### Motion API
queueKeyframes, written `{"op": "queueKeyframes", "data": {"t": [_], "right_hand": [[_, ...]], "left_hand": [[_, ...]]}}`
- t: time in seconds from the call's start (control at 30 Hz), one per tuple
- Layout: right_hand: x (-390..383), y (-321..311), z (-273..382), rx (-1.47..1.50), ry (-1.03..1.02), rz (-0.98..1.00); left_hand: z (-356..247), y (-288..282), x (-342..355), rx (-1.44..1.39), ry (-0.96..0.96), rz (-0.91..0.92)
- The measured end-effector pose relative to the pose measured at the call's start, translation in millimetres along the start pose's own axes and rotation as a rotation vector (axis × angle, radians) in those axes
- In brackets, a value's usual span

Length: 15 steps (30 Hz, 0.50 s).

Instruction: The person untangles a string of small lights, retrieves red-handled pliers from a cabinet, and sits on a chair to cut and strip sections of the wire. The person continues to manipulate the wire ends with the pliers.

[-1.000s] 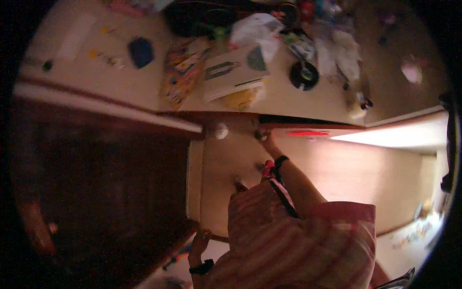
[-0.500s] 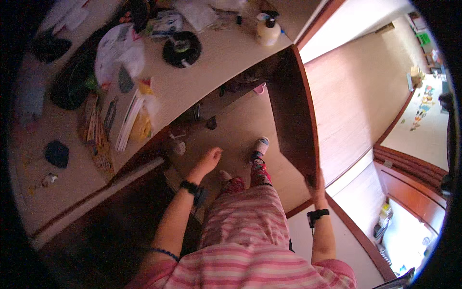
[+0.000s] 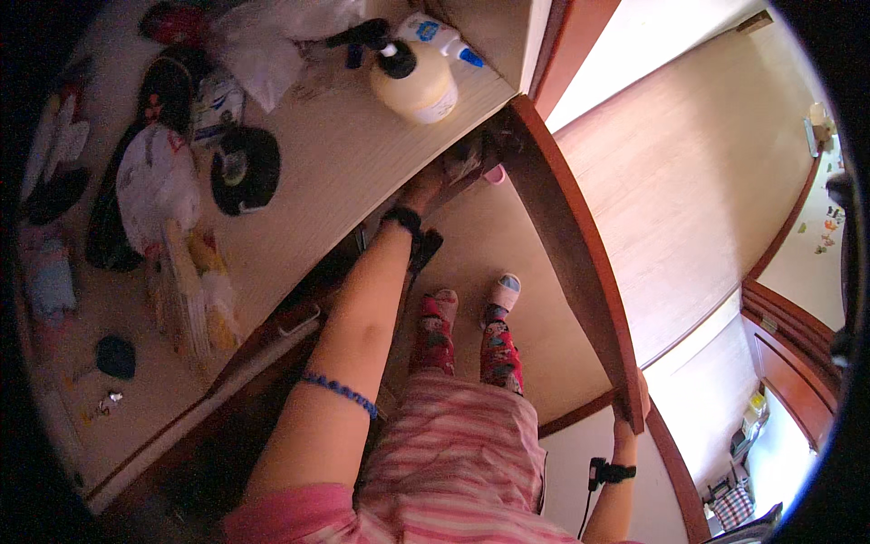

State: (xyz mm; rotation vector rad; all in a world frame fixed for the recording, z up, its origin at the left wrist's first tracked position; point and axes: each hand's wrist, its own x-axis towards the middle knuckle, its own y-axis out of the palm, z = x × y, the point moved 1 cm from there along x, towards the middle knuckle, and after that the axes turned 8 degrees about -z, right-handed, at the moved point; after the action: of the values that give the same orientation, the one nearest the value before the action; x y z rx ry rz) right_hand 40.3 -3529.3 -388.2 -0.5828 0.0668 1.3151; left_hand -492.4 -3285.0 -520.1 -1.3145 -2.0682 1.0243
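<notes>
My left hand [image 3: 424,192] reaches in under the countertop, beside the dark opening below its edge. Shade covers its fingers, so whether it holds anything does not show. A dim, greyish item [image 3: 464,160] lies just beyond that hand. At the right, my right hand [image 3: 633,406] grips the near end of a dark brown wooden cabinet door [image 3: 580,245], which stands swung out from the counter. A small pink object [image 3: 494,174] shows low down near the door's hinge side.
On the countertop [image 3: 308,199] stand a cream pump bottle [image 3: 417,88] and a white bottle with a blue tip [image 3: 442,39]. Farther left lie a round black item [image 3: 245,170], plastic bags and a bundle of sticks [image 3: 181,286]. My feet are on the floor [image 3: 535,335] between counter and door.
My left arm has stretched forward, taking the hand from over the floor in under the counter edge. My right hand stays on the door. The view has shifted, and both feet now show.
</notes>
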Motion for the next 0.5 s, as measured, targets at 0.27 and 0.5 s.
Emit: {"op": "queueKeyframes", "data": {"t": [0.27, 0.5], "right_hand": [[30.5, -26.4, -8.9, -0.076, 0.172, -0.089], [58.1, -43.3, -24.1, -0.111, 0.037, -0.060]], "left_hand": [[11.7, 77.0, 54.7, 0.253, -0.126, 0.337], [43.0, 65.5, 44.4, 0.062, -0.175, 0.360]]}}
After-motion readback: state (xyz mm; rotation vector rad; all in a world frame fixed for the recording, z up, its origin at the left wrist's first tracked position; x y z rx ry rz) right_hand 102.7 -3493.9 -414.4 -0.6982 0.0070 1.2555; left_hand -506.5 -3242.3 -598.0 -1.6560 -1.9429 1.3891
